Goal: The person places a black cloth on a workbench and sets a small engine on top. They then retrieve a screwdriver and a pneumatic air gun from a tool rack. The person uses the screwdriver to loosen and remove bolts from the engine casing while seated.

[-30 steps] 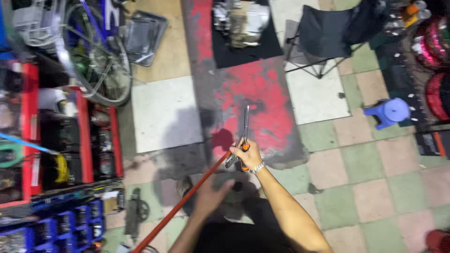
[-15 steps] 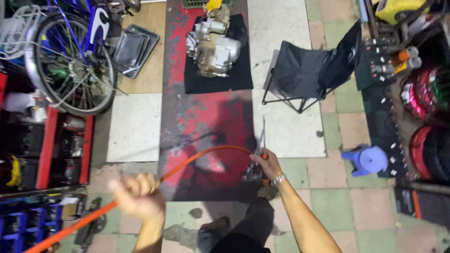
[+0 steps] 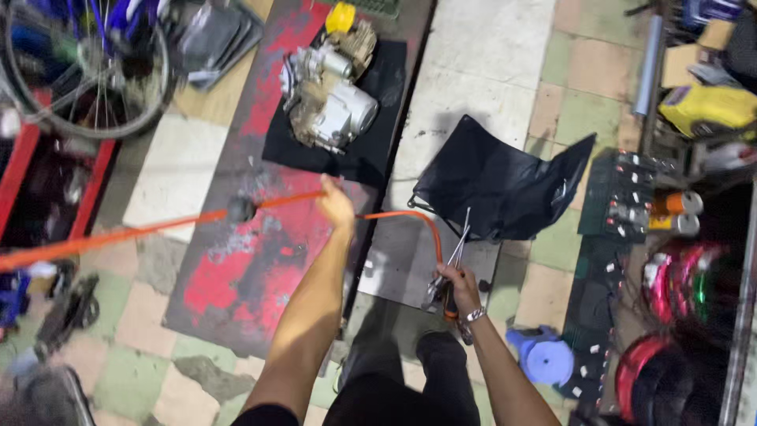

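Left hand (image 3: 337, 207) is gripping the orange hose (image 3: 118, 235), stretching leftward over the red mat (image 3: 236, 276); right hand (image 3: 456, 282) is clutching the air gun (image 3: 451, 264) beside the black chair (image 3: 505, 181).

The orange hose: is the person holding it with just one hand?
No: the left hand grips the orange hose partway along, while the right hand holds its end at a metal-nozzled tool.

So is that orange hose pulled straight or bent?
Bent: the orange hose runs straight to the left hand, then arches over down to the right hand.
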